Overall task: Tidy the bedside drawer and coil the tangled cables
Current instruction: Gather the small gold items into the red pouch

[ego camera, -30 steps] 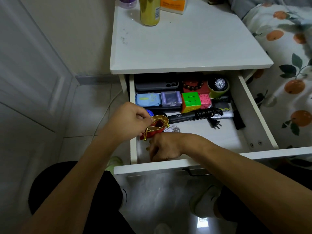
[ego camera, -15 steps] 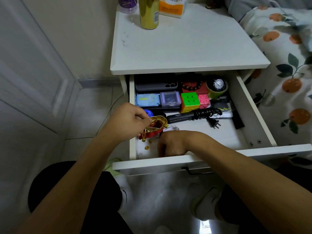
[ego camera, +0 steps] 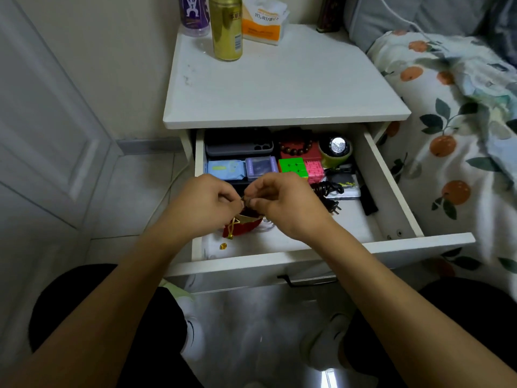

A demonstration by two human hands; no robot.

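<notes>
Forearms reach in from the near edge over the open drawer (ego camera: 321,249), and both hands meet above its front left corner. Left hand (ego camera: 205,204) and right hand (ego camera: 282,204) have their fingers curled and pinched at the gold-trimmed mouth of a small red pouch (ego camera: 242,226), which hangs below them just over the drawer floor; what the right fingertips hold beside the rim is too small to tell. Pouch cloth appears soft and light, likely to sag and spill if released, so its rim or drawstring is the sensible place to hold. Loose gold coin (ego camera: 223,246) lies on the drawer floor just in front of the pouch; it looks small, hard and slippery, probably best taken by its edge. Farther in, to the right, a black coiled cable (ego camera: 326,189) with a plug (ego camera: 334,207) rests against the stored items; it seems springy and should be gripped along the coil, not by the prongs. Behind it sit a colour cube (ego camera: 292,166) and wooden beads (ego camera: 296,148). Beyond, on the tabletop (ego camera: 279,88), stands a gold can (ego camera: 226,28).
</notes>
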